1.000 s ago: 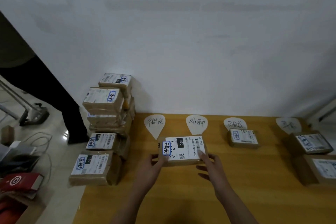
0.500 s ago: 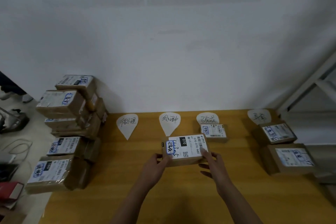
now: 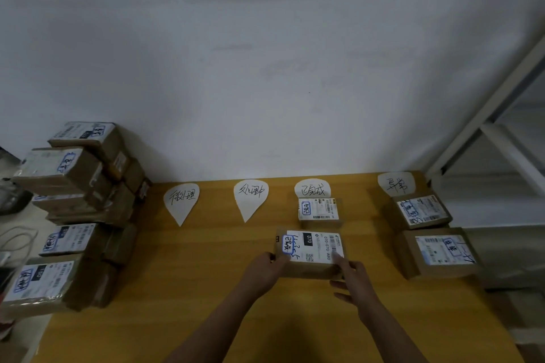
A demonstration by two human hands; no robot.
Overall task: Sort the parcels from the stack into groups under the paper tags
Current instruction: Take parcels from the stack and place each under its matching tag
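A brown parcel [image 3: 312, 247] with a white shipping label is held between my left hand [image 3: 265, 271] at its left near corner and my right hand [image 3: 352, 277] at its right near corner. It sits low over the wooden table [image 3: 188, 289], just in front of a smaller parcel [image 3: 319, 209] that lies under the third paper tag [image 3: 312, 189]. The first tag [image 3: 180, 200] and second tag [image 3: 250, 196] have nothing under them. Two parcels [image 3: 421, 211] [image 3: 442, 253] lie under the fourth tag [image 3: 396, 184]. The stack of parcels [image 3: 73, 209] stands at the table's left end.
A white wall runs along the table's far edge. A white metal shelf frame [image 3: 501, 132] stands to the right. Cables and dark items lie on the floor at the far left.
Both hands have carried the parcel to the right, from under the second tag to in front of the parcel under the third tag. The view has swung right.
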